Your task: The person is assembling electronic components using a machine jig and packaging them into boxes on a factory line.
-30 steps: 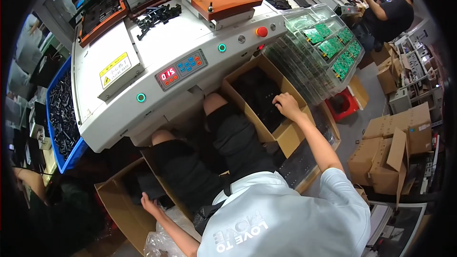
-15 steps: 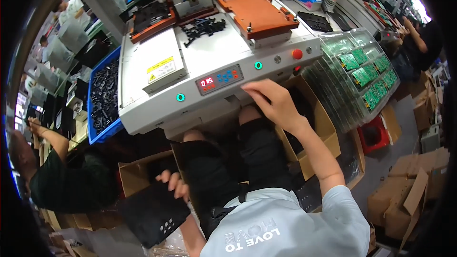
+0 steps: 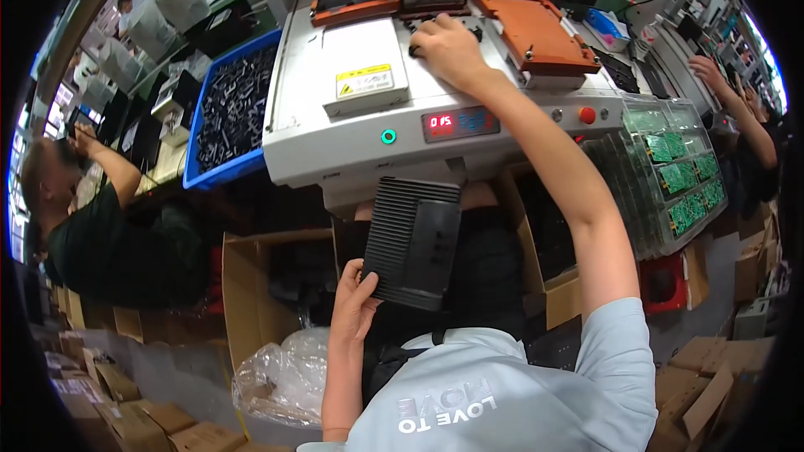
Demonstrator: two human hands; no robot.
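Observation:
My left hand (image 3: 355,301) grips the lower left corner of a black plastic cover (image 3: 410,238), thumb on its face. The cover is upright over my lap, below the machine's front edge; ribs run along its left side and bottom, and a smoother raised area takes up the right. My right arm reaches across the machine (image 3: 301,121). Up there my right hand (image 3: 448,48) is closed, fingers curled down at the pile of small black plastic parts (image 3: 473,29). A dark bit shows at its fingertips; the hand hides most of the pile.
Orange fixtures (image 3: 536,29) flank the press head on the machine. A blue bin (image 3: 194,159) of black parts stands left. Clear trays of green circuit boards (image 3: 670,163) are stacked right. Cardboard boxes (image 3: 251,285) sit beside my legs. Co-workers (image 3: 109,234) work on both sides.
My left hand has brought the cover up from the lower left to over my lap, its ribbed face now showing. My right hand has moved from the machine's front to the parts pile. The view has shifted.

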